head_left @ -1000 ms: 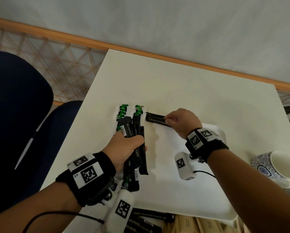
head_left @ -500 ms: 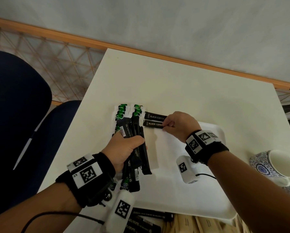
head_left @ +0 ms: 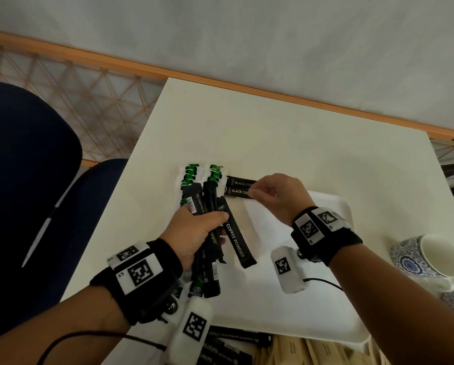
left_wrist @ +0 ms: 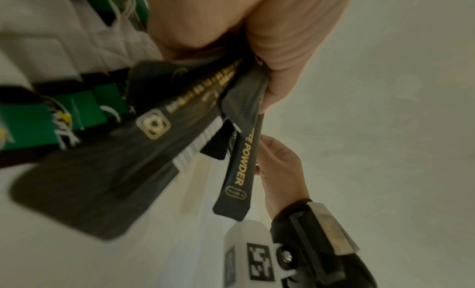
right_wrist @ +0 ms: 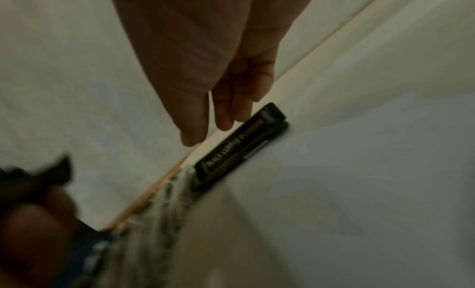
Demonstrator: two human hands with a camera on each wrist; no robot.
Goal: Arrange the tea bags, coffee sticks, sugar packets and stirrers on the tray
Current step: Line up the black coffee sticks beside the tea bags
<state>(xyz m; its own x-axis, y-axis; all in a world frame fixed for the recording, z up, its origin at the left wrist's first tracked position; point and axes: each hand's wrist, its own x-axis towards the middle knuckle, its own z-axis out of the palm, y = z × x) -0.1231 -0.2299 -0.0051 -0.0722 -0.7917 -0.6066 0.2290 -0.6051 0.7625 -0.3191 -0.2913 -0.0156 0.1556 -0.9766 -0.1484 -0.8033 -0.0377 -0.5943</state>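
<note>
I am gripping a bundle of black coffee sticks [head_left: 212,241] in my left hand [head_left: 194,233], fingers curled round them above the white tray [head_left: 312,299] on the table [head_left: 273,133]. My right hand [head_left: 275,196] is resting relaxed fingertips at the end of two coffee sticks [head_left: 237,187] lying side by side at the tray's far edge, just beside the green-tagged tea bags [head_left: 191,175].

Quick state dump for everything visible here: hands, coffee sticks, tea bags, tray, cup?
left hand: grips a bundle of coffee sticks
right hand: fingers relaxed at the laid sticks, gripping nothing
two laid coffee sticks: flat on tray, side by side
tea bags: laid in two rows
tray: flat on table
cup: on its side
</note>
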